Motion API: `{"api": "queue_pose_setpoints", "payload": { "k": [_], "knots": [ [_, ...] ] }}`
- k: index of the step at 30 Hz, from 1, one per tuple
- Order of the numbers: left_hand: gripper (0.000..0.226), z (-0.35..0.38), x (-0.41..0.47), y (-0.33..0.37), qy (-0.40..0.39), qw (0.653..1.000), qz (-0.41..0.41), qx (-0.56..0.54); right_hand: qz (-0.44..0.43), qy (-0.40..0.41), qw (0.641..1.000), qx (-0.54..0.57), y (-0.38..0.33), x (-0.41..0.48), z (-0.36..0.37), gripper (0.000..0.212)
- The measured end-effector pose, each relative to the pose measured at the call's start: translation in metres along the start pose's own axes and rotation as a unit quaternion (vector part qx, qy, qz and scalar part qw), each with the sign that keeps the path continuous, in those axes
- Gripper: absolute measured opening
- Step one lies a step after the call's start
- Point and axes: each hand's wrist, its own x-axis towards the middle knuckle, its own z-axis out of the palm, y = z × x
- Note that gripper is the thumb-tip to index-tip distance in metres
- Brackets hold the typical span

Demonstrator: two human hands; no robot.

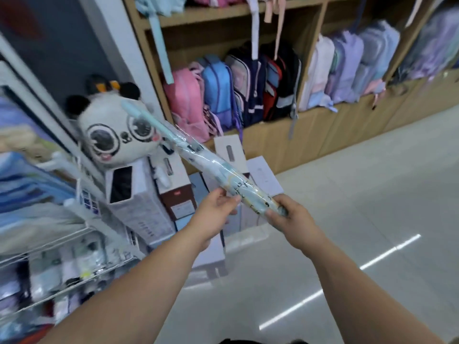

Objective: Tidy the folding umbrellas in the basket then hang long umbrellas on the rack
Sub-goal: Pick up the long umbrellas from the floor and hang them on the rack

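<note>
A long light-blue umbrella (198, 151) wrapped in clear plastic slants across the middle of the view, its tip pointing up and left near the panda toy. My right hand (290, 219) grips its lower end, fingers curled round it. My left hand (216, 214) pinches the umbrella a little higher up its shaft. A wire basket rack (82, 244) with several small folded items stands at the lower left, blurred.
A panda plush (116, 130) sits on stacked boxes (141, 204) just left of the umbrella. Wooden shelves (273, 135) full of backpacks line the back wall. Shiny tiled floor (372, 207) stretches to the right.
</note>
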Motion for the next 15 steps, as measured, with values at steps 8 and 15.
{"api": "queue_pose_setpoints", "payload": {
  "k": [8, 15],
  "knots": [
    [0.025, -0.152, -0.049, 0.023, 0.072, 0.984, 0.098, -0.13, -0.058, -0.069, 0.989, 0.113, -0.14, -0.008, 0.123, 0.005],
    [0.036, -0.232, -0.081, 0.054, 0.134, 0.963, 0.158, -0.171, -0.129, -0.111, 0.975, 0.145, -0.232, 0.004, 0.177, 0.009]
  ]
}}
